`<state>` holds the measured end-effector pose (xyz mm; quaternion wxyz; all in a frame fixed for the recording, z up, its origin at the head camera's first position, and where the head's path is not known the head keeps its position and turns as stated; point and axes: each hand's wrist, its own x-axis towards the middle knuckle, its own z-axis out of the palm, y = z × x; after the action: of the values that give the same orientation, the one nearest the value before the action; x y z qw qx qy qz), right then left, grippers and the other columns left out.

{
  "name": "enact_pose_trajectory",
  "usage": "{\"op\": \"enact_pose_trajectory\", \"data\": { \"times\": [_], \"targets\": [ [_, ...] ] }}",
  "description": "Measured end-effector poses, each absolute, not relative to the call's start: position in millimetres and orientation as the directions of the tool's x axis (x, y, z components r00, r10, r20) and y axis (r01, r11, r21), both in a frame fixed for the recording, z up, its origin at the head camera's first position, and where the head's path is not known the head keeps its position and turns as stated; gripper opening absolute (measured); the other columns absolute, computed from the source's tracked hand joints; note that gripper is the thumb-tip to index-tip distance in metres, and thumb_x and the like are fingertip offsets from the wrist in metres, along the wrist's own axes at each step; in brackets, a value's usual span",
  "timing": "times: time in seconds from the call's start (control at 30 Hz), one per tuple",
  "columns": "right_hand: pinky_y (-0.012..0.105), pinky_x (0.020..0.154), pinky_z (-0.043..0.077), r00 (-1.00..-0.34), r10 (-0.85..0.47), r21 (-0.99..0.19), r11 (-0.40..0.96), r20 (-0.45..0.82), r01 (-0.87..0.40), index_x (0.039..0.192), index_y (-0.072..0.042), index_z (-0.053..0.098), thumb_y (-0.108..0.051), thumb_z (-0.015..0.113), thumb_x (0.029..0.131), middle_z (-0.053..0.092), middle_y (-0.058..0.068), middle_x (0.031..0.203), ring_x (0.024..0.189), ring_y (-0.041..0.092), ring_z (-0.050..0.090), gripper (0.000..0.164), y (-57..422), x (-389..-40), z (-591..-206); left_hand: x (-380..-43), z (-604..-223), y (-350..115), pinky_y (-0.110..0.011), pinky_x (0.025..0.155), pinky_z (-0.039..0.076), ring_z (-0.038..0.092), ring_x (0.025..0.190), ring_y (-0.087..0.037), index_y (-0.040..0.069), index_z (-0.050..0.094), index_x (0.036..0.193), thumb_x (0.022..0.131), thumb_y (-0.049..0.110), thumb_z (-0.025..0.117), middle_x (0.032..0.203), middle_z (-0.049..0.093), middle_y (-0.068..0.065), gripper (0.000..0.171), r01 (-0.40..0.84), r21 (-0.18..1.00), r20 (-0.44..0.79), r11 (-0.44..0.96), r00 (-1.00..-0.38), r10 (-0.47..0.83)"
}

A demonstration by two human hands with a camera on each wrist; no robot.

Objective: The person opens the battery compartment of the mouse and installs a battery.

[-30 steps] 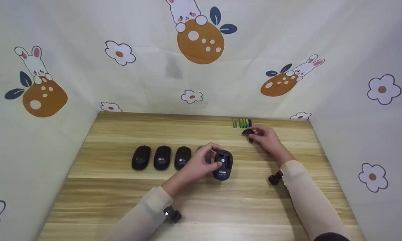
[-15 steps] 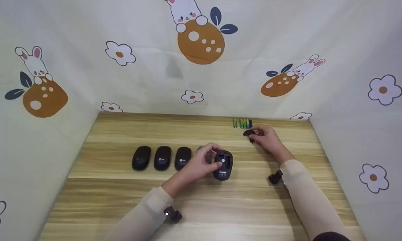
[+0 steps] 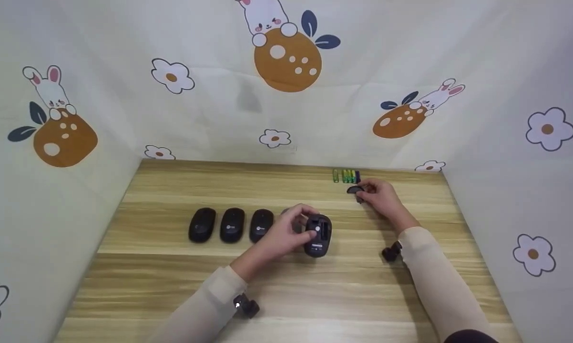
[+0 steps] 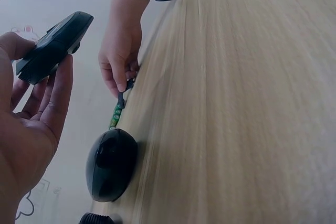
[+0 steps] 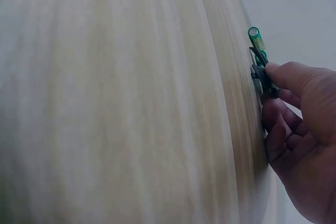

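In the head view my left hand (image 3: 281, 234) grips a black computer mouse (image 3: 318, 245), underside up, its battery compartment uncovered. The left wrist view shows this mouse (image 4: 55, 45) raised off the table between thumb and fingers. Over at the back right, my right hand (image 3: 384, 199) pinches a black battery cover (image 3: 354, 190) by its edge, low at the table. Right beyond the cover stand several green batteries (image 3: 347, 176), with a dark blue piece (image 3: 358, 176) at their right end. From the right wrist, the cover (image 5: 266, 77) partly hides the batteries (image 5: 255, 38).
Left of my left hand, black mice lie in a row: one at the far left (image 3: 202, 225), a middle one (image 3: 232, 225) and a third (image 3: 260, 224). Another is mostly hidden behind that hand. Patterned cloth (image 3: 205, 119) walls the wooden table (image 3: 181, 286) in.
My right hand has shifted very slightly right with the battery cover, whose tilt has changed a little. The left hand and its mouse have stayed put.
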<state>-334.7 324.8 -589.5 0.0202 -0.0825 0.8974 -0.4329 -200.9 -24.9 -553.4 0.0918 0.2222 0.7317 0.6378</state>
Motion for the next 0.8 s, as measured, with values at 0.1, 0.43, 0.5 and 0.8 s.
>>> {"op": "enact_pose_trajectory", "data": {
  "times": [0.1,0.43,0.5,0.8],
  "targets": [
    [0.026,0.073,0.050,-0.987,-0.158,-0.773,0.623,0.026,-0.120,0.126,0.000,0.078,-0.012,0.080,0.103,0.072,0.011,0.098,0.087,0.022,0.062,0.027,325.0,-334.9,-589.9,-200.6,-553.7,-25.0,-0.038,0.083,0.066,0.066,0.108,-0.024,0.013,0.068,0.135,0.092,0.004,0.081,0.129,0.064,-0.009,0.045,0.197,0.977,0.142,0.082,-0.886,0.442],
    [0.023,0.074,0.051,-0.990,-0.143,-0.764,0.637,0.018,-0.106,0.125,0.003,0.077,-0.012,0.080,0.102,0.076,0.016,0.107,0.090,0.020,0.064,0.028,325.5,-335.0,-591.7,-201.5,-556.8,-24.6,-0.038,0.085,0.064,0.066,0.109,-0.026,0.012,0.068,0.134,0.093,0.006,0.081,0.129,0.062,-0.010,0.044,0.181,0.980,0.130,0.078,-0.891,0.435],
    [0.024,0.074,0.051,-0.990,-0.141,-0.761,0.641,0.015,-0.103,0.126,0.003,0.077,-0.013,0.080,0.102,0.075,0.016,0.108,0.091,0.021,0.064,0.028,326.0,-335.0,-591.8,-201.2,-556.4,-24.6,-0.038,0.086,0.065,0.066,0.109,-0.026,0.012,0.068,0.135,0.093,0.006,0.081,0.129,0.063,-0.010,0.045,0.177,0.981,0.125,0.080,-0.891,0.436],
    [0.028,0.078,0.052,-0.992,-0.119,-0.766,0.641,-0.027,-0.057,0.126,0.000,0.076,-0.018,0.079,0.104,0.074,0.015,0.112,0.096,0.024,0.064,0.030,327.9,-336.8,-590.6,-200.3,-554.5,-25.3,-0.040,0.087,0.066,0.066,0.110,-0.025,0.016,0.068,0.136,0.093,0.008,0.082,0.126,0.064,-0.008,0.045,0.155,0.984,0.105,0.083,-0.895,0.434]
  ]
}}
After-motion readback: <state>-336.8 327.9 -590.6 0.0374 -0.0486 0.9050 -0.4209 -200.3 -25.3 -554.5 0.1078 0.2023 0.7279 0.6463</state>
